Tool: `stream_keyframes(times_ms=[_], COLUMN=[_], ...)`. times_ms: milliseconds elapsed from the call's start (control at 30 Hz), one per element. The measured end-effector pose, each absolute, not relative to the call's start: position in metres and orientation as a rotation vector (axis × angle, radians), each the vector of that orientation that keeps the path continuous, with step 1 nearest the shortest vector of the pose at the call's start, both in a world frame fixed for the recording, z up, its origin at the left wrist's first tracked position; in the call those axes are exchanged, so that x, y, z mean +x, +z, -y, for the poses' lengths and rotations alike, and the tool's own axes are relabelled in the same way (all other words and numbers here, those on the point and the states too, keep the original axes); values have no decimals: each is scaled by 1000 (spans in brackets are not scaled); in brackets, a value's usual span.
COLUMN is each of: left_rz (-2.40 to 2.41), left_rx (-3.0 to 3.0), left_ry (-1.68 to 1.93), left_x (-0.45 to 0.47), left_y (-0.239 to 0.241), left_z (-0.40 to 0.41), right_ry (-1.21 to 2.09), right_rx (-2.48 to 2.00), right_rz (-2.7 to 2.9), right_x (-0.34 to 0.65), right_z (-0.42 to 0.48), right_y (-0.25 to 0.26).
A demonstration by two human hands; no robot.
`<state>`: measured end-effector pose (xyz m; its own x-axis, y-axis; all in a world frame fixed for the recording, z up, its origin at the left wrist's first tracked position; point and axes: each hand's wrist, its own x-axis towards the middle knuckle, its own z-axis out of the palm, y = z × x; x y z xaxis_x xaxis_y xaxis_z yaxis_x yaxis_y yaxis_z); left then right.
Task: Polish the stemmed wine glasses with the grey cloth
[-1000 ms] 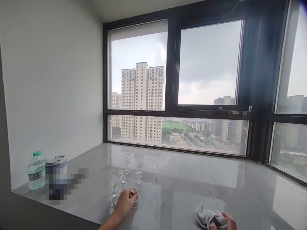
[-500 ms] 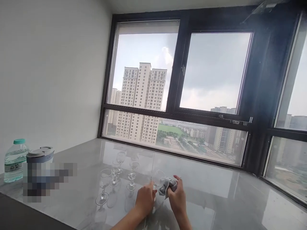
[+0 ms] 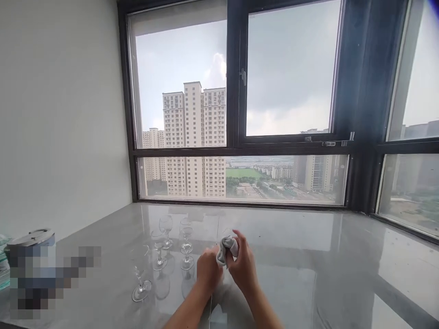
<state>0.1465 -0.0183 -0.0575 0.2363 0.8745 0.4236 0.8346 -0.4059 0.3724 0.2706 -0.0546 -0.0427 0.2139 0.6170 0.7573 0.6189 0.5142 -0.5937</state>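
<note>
My left hand [image 3: 208, 273] is closed around a small clear stemmed glass, of which only a faint rim shows above the cloth. My right hand [image 3: 243, 266] pinches a grey cloth [image 3: 227, 248] and presses it onto the top of that glass. Both hands meet just above the glossy grey marble counter [image 3: 308, 274]. To their left stand several empty stemmed glasses, the nearest one [image 3: 141, 275] at the front left, others [image 3: 186, 246] behind it.
A grey-lidded container [image 3: 30, 240] sits at the far left by the white wall, with a blurred patch in front of it. Large dark-framed windows [image 3: 236, 137] close off the counter's far edge.
My right hand carried the cloth from the counter's right front over to my left hand, which lifted the small glass. The cloth now sits on the glass, and the view has shifted right.
</note>
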Motion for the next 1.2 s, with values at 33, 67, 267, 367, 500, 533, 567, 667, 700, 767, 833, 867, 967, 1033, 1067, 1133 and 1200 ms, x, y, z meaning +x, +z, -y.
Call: stream_keyframes(times_ms=[33, 67, 267, 367, 500, 533, 567, 667, 700, 767, 833, 867, 967, 1033, 1067, 1133, 1200], left_rz=[-1668, -1657, -1323, -1204, -1279, -1321, -1359, -1433, -1451, -1472, -1485, -1490, -1503, -1493, -1481, -1452, -1423], left_rx=[2444, 2472, 2623, 2589, 2439, 2406, 2391, 2436, 2455, 2476, 2476, 2475, 2466, 2462, 2462, 2466, 2479], left_ry=[892, 884, 926, 961, 1120, 1151, 1165, 1114, 1084, 1042, 1042, 1050, 1068, 1066, 1066, 1078, 1094], left_x=[146, 145, 144, 143, 140, 139, 138, 134, 133, 131, 129, 128, 127, 127, 127, 128, 130], left_y=[-56, -54, -46, -48, -51, -51, -51, -49, -48, -48, -48, -48, -48, -48, -48, -48, -49], left_z=[19, 20, 25, 22, 14, 13, 12, 14, 14, 15, 15, 15, 14, 14, 14, 14, 15], right_ry=[-62, -120, -132, 192, 365, 367, 357, 254, 227, 228, 297, 337, 469, 552, 589, 654, 700], right_rx=[-1145, -1152, -1205, -1235, -1232, -1225, -1220, -1238, -1247, -1251, -1239, -1234, -1212, -1182, -1162, -1123, -1106], right_rz=[1448, 1432, 1063, 757, 625, 632, 651, 809, 894, 1066, 1172, 1195, 1207, 1192, 1178, 1137, 1094], right_x=[271, 272, 294, 305, 314, 314, 313, 306, 303, 300, 299, 299, 300, 300, 300, 302, 305], right_z=[54, 53, 48, 44, 40, 40, 41, 45, 46, 48, 50, 51, 57, 60, 60, 58, 53], right_y=[-42, -41, -35, -34, -35, -36, -35, -33, -33, -32, -31, -30, -25, -22, -21, -21, -24])
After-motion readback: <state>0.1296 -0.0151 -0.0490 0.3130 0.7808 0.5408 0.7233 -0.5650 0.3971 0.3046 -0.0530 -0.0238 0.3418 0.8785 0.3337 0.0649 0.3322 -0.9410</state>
